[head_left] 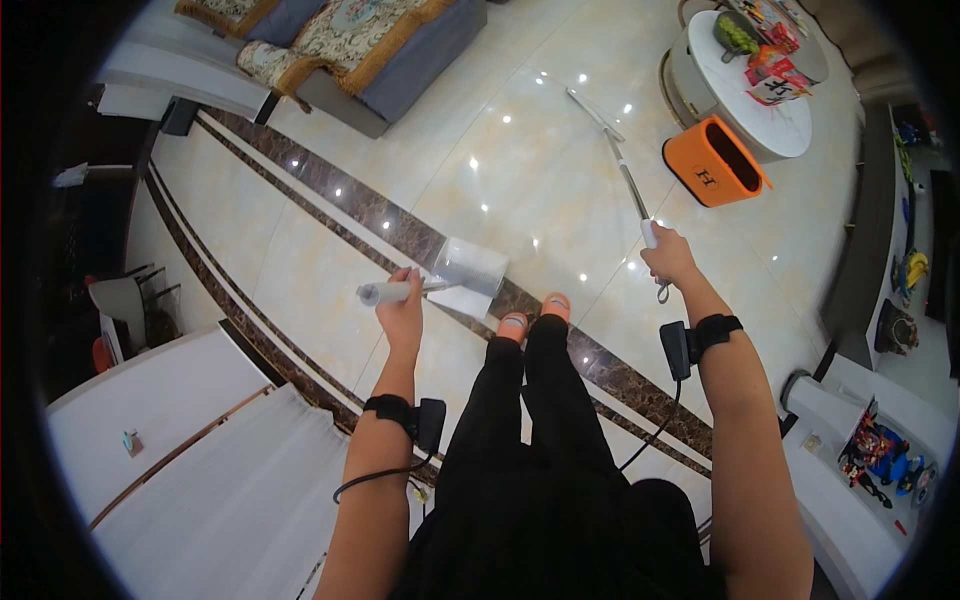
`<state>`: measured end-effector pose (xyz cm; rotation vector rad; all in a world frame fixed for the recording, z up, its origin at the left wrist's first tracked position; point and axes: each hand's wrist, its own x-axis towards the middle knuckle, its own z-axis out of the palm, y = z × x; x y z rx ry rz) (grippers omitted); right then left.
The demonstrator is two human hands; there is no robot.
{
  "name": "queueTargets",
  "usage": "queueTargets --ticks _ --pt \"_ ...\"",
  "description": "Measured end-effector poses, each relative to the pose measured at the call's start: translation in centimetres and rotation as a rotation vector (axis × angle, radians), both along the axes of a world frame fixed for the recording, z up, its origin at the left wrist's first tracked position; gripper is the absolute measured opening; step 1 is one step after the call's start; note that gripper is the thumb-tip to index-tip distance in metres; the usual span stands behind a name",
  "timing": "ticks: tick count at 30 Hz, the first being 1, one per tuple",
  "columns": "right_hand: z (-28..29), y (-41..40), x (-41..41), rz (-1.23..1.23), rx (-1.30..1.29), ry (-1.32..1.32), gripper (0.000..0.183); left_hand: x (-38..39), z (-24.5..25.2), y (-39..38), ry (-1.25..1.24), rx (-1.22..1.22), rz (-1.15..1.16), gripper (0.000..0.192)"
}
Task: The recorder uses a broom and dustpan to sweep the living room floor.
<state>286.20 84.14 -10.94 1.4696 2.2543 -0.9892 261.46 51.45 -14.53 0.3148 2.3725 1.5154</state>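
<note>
My left hand [401, 307] is closed around the pale grey grip of a long-handled dustpan [474, 266]. The pan, white and grey, rests on the floor just ahead of my feet, across the dark marble band. In my right hand [670, 257] is the white grip of a long-handled floor sweeper [628, 180]; a loop hangs from its end. Its metal pole runs forward to a narrow, pale head [595, 115] lying on the glossy tiles. Whether that head is a squeegee or a broom, I cannot tell.
An orange bin [705, 165] stands right of the sweeper, against a round white table [780, 127] with snack packets and green fruit. A grey sofa [420, 67] is ahead left. Toys fill a tray [885, 457] at right. A white curtain [240, 487] hangs at lower left.
</note>
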Motion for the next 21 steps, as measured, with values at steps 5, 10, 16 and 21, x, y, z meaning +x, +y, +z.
queueTargets --ticks 5,10,16,21 --pt "-0.9 -6.2 5.5 0.297 0.041 -0.067 0.070 -0.7 0.9 0.4 0.002 -0.067 0.023 0.030" --pt "7.1 -16.1 14.9 0.463 -0.198 -0.461 0.068 -0.1 0.2 0.5 0.019 0.006 0.063 0.031" --pt "14.6 -18.3 19.3 0.304 -0.094 -0.351 0.058 0.6 -0.4 -1.1 0.019 0.038 -0.039 0.026" --pt "13.6 -20.5 27.5 -0.009 -0.029 -0.189 0.054 0.9 -1.4 -3.5 0.046 0.097 -0.103 0.023"
